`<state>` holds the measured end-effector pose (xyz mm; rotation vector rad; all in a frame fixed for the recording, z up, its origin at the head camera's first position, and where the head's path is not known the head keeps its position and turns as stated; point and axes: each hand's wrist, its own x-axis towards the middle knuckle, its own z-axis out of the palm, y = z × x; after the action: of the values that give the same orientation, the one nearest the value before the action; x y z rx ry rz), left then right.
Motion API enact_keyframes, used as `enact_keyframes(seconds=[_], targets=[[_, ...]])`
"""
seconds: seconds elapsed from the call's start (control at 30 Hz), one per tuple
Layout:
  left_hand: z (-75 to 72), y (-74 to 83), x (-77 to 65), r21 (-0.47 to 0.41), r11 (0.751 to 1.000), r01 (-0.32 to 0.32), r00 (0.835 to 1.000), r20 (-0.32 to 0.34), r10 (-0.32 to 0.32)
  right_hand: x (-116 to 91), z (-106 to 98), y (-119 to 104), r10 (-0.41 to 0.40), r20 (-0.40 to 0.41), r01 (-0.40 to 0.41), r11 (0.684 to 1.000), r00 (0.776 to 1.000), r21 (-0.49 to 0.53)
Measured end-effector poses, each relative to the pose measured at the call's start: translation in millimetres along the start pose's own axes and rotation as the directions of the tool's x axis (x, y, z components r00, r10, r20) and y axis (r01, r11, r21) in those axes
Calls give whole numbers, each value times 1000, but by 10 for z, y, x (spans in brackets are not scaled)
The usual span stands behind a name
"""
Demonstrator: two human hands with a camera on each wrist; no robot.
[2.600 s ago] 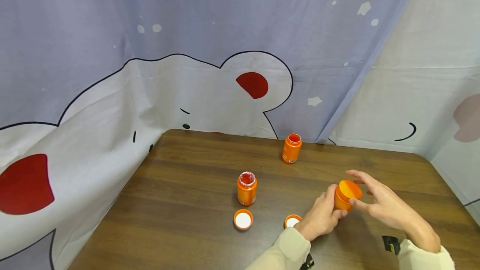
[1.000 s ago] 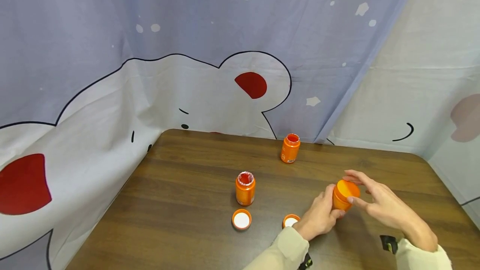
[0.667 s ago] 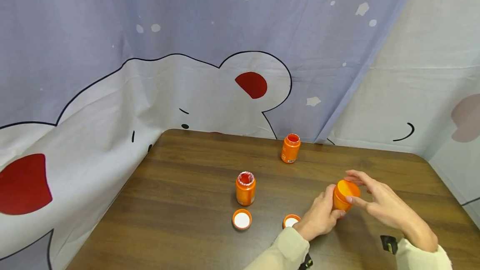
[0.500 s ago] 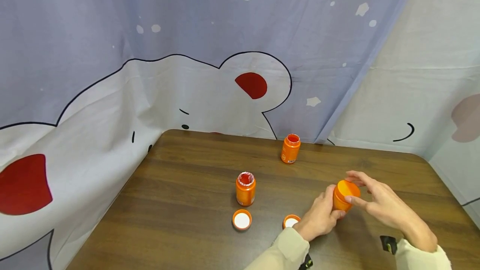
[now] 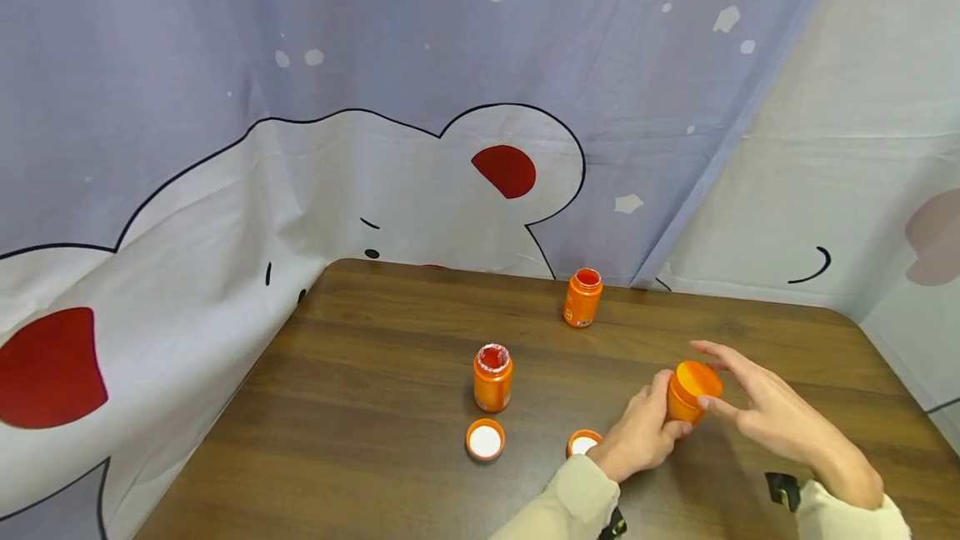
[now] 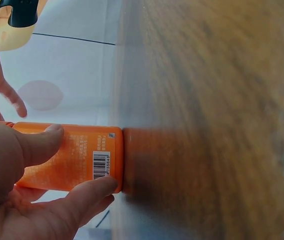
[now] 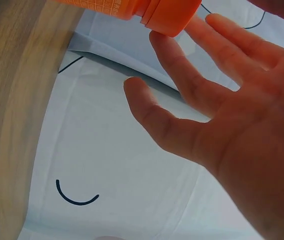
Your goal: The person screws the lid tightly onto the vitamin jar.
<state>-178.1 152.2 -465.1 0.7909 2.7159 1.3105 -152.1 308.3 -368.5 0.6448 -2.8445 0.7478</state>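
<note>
Upright on the table, a capped orange bottle (image 5: pixel 684 408) stands near the right side in the head view. My left hand (image 5: pixel 643 430) grips its body, with thumb and fingers around the barcode side in the left wrist view. Around the orange lid (image 5: pixel 699 378), my right hand (image 5: pixel 780 411) has its thumb on the near edge and fingers across the far side. In the right wrist view a fingertip touches the lid (image 7: pixel 172 17), while the lowest finger is spread away from it. The left hand's sleeve partly hides a loose lid (image 5: pixel 583 442).
Two uncapped orange bottles stand on the wooden table (image 5: pixel 360 440): one with foil scraps around its mouth (image 5: pixel 492 382), another farther back (image 5: pixel 582 300). An upturned lid with a white inside (image 5: pixel 485 440) lies in front of the nearer one. A patterned curtain (image 5: pixel 375 173) borders the table.
The right hand's fingers shift slightly around the lid and look a little more spread now. The left hand and bottle hold their place; the other bottles and lids have not moved.
</note>
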Motion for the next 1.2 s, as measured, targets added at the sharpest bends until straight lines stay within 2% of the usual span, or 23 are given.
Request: enact_keyframes(seconds=[0.27, 0.5, 0.8, 0.97, 1.2], targets=[[3, 5, 1, 14, 1000, 9, 1000, -5, -9, 2, 14, 25, -19, 3, 19, 1000, 1000, -14], [-26, 17, 11, 19, 1000, -5, 1000, -14, 5, 30, 1, 21, 7, -2, -7, 1000, 1000, 14], [-11, 14, 8, 15, 999, 28, 1000, 11, -29, 27, 23, 43, 47, -5, -46, 999, 999, 14], [-8, -1, 2, 17, 1000, 11, 1000, 4, -11, 14, 34, 40, 27, 15, -28, 999, 1000, 32], [6, 8, -14, 21, 1000, 21, 1000, 8, -21, -15, 35, 62, -25, 13, 25, 1000, 1000, -18]])
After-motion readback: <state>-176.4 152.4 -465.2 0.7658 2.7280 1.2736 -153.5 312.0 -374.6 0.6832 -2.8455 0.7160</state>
